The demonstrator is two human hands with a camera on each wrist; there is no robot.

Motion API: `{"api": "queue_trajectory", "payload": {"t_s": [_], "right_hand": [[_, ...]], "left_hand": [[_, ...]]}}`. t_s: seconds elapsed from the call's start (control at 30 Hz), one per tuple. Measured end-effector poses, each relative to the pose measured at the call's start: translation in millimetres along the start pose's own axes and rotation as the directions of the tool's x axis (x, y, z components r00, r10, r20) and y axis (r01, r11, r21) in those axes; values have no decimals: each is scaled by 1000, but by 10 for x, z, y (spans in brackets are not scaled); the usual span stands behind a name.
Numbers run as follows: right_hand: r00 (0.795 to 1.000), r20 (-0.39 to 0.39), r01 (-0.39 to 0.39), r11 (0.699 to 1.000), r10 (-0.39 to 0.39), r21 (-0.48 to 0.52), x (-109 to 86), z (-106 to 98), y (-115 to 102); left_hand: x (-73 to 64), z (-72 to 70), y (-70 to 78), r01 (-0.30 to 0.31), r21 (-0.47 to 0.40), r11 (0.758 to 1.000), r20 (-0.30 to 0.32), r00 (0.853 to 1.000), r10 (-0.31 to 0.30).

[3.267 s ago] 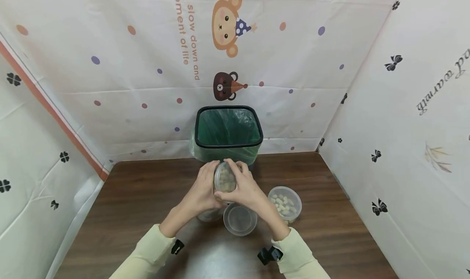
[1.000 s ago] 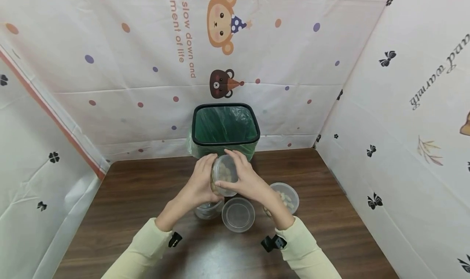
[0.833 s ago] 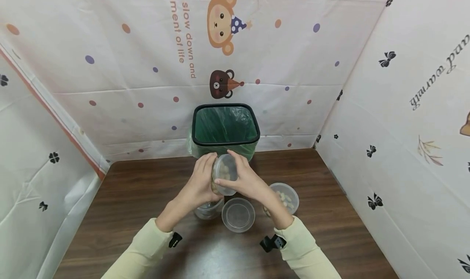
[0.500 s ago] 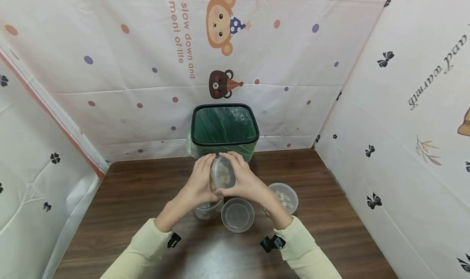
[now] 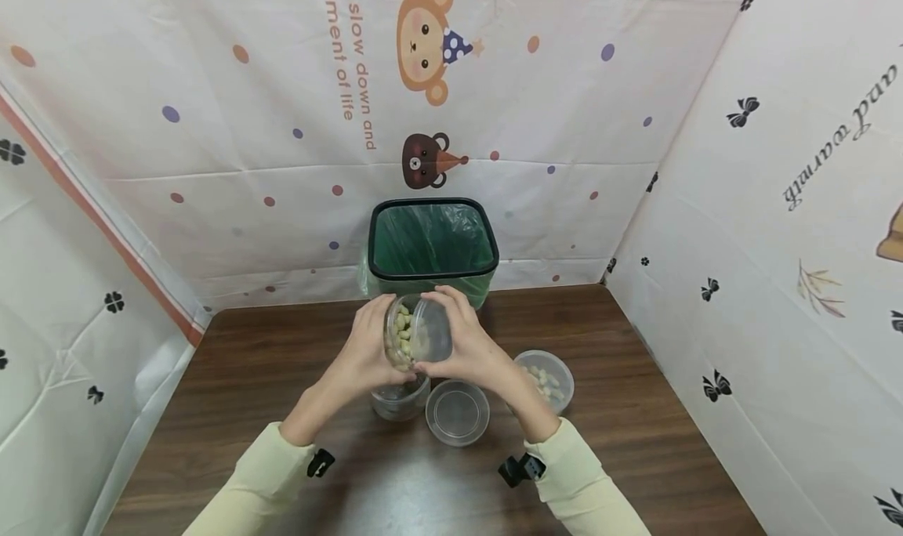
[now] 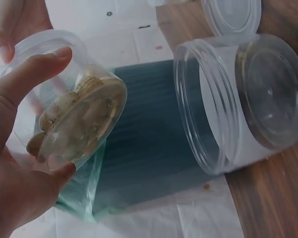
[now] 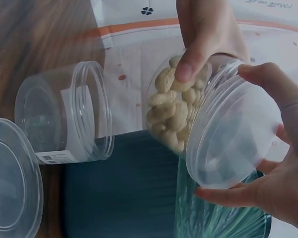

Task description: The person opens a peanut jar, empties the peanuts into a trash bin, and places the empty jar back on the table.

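Note:
My left hand [image 5: 364, 348] grips a clear plastic jar [image 7: 156, 106] tipped onto its side, its thumb pressed on the wall. Pale peanuts in their shells [image 5: 401, 331] fill the part of the jar that shows. Beside it, my right hand [image 5: 469, 344] holds a translucent round lid [image 7: 233, 134] with thumb and fingertips spread around its rim. Lid and jar mouth sit close together, overlapping in the head view. Below the hands on the table stand a second clear jar [image 5: 400, 404], with a label in the right wrist view, and a loose round lid [image 5: 457, 413].
At the table's right, partly behind my right forearm, is a round translucent container [image 5: 566, 375] with peanuts in it. A green bin [image 5: 433, 276] with a black rim and a plastic bag liner stands at the far edge. Printed cloth [image 5: 564, 207] encloses the wooden table [image 5: 275, 363].
My left hand has shifted left with the jar, so the peanuts now show plainly to the left of the lid. The right hand stays nearly in place on the lid.

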State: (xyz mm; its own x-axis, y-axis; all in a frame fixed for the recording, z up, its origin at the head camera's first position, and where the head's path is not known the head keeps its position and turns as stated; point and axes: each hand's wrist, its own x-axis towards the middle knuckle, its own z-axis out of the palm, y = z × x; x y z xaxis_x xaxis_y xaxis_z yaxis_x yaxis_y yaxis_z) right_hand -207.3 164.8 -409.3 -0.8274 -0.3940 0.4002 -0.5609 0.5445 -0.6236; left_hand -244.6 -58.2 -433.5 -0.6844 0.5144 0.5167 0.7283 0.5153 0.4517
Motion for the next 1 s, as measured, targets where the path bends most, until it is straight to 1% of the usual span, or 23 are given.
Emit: {"api": "queue_trajectory", "payload": {"t_s": [0.1,0.2,0.37,0.47,0.63,0.73,0.8,0.9,1.0], "right_hand": [[1000,-20,-21,999,22,29,10,50,14],[999,-25,-45,997,47,57,13,116,34],[997,-11,-81,994,82,73,7,267,76],[995,-4,-103,991,103,85,-4,367,105],[990,-3,-139,978,141,154,5,544,140],[987,7,-157,971,158,179,29,653,134],[985,25,-172,969,170,176,57,737,112],[983,59,-179,973,172,149,109,881,59],[982,88,-178,975,167,131,155,1052,-18]], "left_hand": [[-49,-85,-80,20,-22,1000,-22,1000,-21],[-111,-180,-161,45,-45,998,-52,998,-47],[-219,-351,-259,122,-51,991,-95,987,-127],[-278,-449,-285,187,-54,981,-111,975,-192],[-337,-623,-308,264,-76,962,-131,953,-272],[-355,-725,-324,287,-78,955,-150,943,-296],[-369,-788,-326,303,-71,950,-167,936,-310],[-396,-851,-331,311,-69,948,-208,925,-318],[-434,-902,-324,337,-65,939,-234,910,-343]]}}
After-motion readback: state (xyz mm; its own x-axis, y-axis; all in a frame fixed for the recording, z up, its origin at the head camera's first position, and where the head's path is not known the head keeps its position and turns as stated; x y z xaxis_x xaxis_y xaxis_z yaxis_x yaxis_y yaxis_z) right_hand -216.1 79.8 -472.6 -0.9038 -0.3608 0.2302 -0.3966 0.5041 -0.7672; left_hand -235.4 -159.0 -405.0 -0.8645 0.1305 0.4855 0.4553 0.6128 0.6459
